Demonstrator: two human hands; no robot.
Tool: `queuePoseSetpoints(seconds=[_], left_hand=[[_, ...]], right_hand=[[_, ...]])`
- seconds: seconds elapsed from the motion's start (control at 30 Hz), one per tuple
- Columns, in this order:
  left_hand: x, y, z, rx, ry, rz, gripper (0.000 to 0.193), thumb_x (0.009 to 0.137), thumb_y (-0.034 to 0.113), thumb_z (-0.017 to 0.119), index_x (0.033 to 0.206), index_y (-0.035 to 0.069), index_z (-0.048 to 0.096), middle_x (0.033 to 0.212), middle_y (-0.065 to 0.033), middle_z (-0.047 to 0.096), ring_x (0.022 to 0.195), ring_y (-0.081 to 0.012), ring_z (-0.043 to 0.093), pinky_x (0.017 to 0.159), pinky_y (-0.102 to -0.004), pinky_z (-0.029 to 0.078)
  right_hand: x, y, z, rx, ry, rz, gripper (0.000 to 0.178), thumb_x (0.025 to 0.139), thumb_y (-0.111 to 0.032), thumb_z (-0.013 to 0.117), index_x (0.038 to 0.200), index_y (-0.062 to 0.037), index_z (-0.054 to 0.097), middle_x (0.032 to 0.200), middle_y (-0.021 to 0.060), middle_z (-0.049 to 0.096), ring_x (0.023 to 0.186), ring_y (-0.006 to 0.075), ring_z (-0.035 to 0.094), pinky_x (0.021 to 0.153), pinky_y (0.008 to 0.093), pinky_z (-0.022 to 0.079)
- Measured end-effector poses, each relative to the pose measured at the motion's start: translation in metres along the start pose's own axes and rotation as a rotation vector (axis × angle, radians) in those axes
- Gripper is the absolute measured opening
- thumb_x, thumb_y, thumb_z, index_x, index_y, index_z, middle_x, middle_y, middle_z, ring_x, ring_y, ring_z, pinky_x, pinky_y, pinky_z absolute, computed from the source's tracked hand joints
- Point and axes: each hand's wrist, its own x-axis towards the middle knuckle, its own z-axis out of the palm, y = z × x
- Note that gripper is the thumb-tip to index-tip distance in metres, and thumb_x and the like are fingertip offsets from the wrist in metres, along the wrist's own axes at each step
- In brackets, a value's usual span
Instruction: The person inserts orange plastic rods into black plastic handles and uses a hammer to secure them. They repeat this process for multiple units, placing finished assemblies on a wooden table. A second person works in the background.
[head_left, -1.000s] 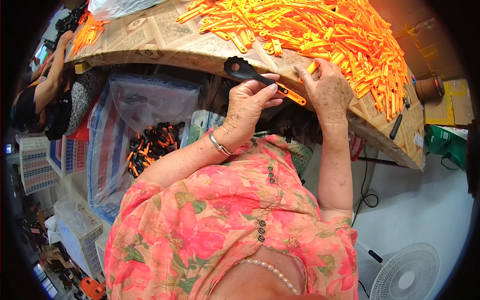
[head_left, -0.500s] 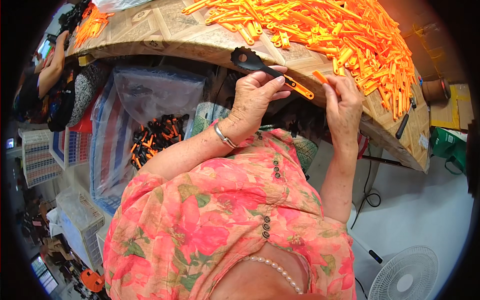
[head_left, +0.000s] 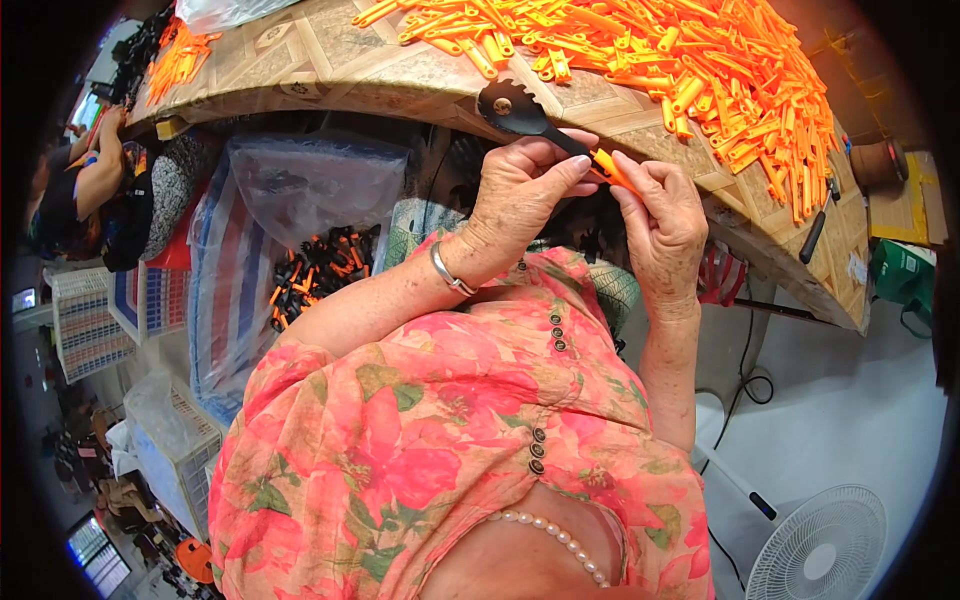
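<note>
The orange handle (head_left: pixel 612 168) now sits shorter between both hands, left hand (head_left: pixel 520 195) and right hand (head_left: pixel 662 225) pinching the black pasta spoon (head_left: pixel 515 110)

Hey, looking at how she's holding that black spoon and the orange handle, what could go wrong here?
1. Both hands work off the table's edge, over the lap. If the left hand or right hand slips, the black pasta spoon or orange handle would likely drop to the floor.
2. The orange pile reaches close to the far edge, so a bump might spill pieces.
</note>
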Motion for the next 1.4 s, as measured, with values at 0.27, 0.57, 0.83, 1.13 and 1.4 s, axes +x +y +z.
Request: queuePoseSetpoints(seconds=[0.27,0.57,0.83,1.13,1.4], left_hand=[[-0.001,-0.002,0.001,-0.053,-0.034,-0.033,0.026,0.097,0.008,0.059,0.121,-0.003,0.061,0.119,-0.0121,0.064,0.096,-0.0181,0.068,0.087,-0.0301,0.058],[0.000,0.001,0.002,-0.115,-0.045,-0.066,0.027,0.099,0.011,0.056,0.121,-0.005,0.061,0.118,-0.0123,0.064,0.099,-0.0179,0.067,0.089,-0.0313,0.058],[0.000,0.002,0.005,-0.126,-0.057,-0.056,0.025,0.099,0.009,0.055,0.118,-0.006,0.062,0.117,-0.0131,0.064,0.101,-0.0183,0.066,0.091,-0.0331,0.057],[0.000,-0.001,0.004,0.036,-0.090,0.006,0.024,0.095,0.008,0.062,0.117,-0.004,0.063,0.109,-0.0112,0.067,0.098,-0.0146,0.066,0.087,-0.0280,0.057],[0.001,0.003,0.002,0.081,-0.126,0.056,0.023,0.094,0.006,0.063,0.115,-0.002,0.064,0.106,-0.0097,0.069,0.098,-0.0145,0.066,0.087,-0.0271,0.056]], right_hand=[[-0.003,0.000,0.002,-0.090,0.073,-0.083,0.032,0.081,-0.006,0.071,0.112,-0.0101,0.072,0.089,0.0069,0.059,0.083,0.0239,0.057,0.074,0.0352,0.048],[-0.005,0.000,0.002,-0.105,0.153,-0.115,0.030,0.078,-0.004,0.073,0.108,-0.0098,0.074,0.092,0.0054,0.061,0.083,0.0226,0.057,0.073,0.0343,0.047],[-0.006,-0.002,0.003,-0.092,0.170,-0.079,0.032,0.076,-0.005,0.076,0.107,-0.0119,0.075,0.087,0.0023,0.058,0.080,0.0201,0.054,0.071,0.0327,0.045],[-0.008,-0.003,0.002,-0.129,0.157,-0.076,0.030,0.076,-0.006,0.077,0.105,-0.0115,0.075,0.087,0.0016,0.058,0.078,0.0193,0.052,0.070,0.0326,0.044],[-0.013,0.001,0.000,0.413,-0.037,0.307,0.023,0.088,-0.013,0.070,0.110,-0.0032,0.069,0.088,0.0039,0.066,0.078,0.0122,0.062,0.069,0.0264,0.049]])
